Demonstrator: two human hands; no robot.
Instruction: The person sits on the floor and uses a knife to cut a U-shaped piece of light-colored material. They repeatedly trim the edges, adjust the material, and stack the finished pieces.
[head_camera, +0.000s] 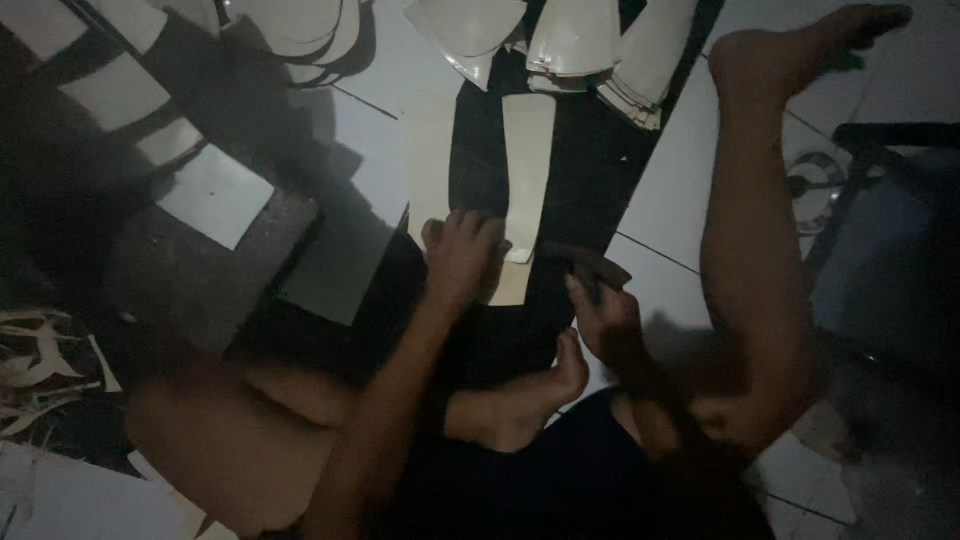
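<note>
The left hand (462, 255) presses flat, fingers spread, on a pale strip (524, 180); the right hand (605, 318) grips a dark tool (590, 265).

2 hands (462, 255), 2 pale strips (527, 170), 1 dark tool (590, 268), 4 white squares (215, 195)

Dim room, pale tiled floor (670, 200), dark metal frame (880, 140) at right.

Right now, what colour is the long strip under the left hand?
Pale cream, the long strip lies on a black mat; the head view shows it best.
</note>
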